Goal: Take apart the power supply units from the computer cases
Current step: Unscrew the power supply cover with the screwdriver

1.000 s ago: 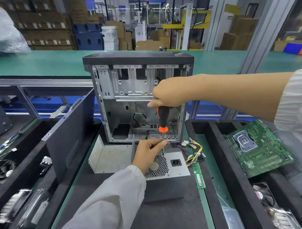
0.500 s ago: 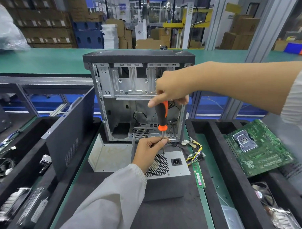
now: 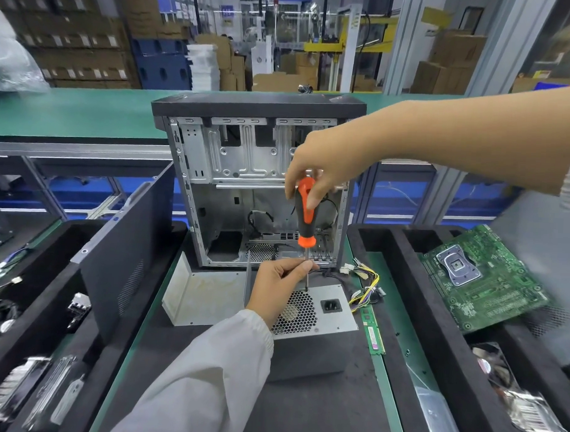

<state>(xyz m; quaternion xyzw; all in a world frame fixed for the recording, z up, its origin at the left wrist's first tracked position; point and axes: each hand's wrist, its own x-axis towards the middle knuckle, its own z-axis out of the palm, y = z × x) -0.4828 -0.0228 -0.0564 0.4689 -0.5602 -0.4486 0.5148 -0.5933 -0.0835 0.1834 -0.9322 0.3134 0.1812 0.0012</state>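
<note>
Right hand: right hand (image 3: 327,172) pinches top of screwdriver (image 3: 304,213) handle from above, fingers curled round the orange-black grip.
Left hand: left hand (image 3: 279,288) pinches the bare shaft low down, steadying it just above the tip.
Screwdriver axis: near vertical, tip down on the top face of the power supply unit (image 3: 322,317), at the rear edge above the fan grille.
Key relation: screw point sits straight below right hand, just past left fingertips; left hand nearer to it, right hand supplies the turning.
PSU location: out of the computer case (image 3: 255,182), lying on dark mat in front of it, cable bundle (image 3: 365,283) trailing right.
Case: upright, side open, gutted, just behind PSU.
Step, judged: undoing a cover screw on the PSU.
Surface: green counter (image 3: 71,111) with black mat; foam trays both sides, motherboard (image 3: 482,277) in right one, RAM stick (image 3: 375,335) beside PSU.
Room: warehouse, stacked cardboard boxes behind.
</note>
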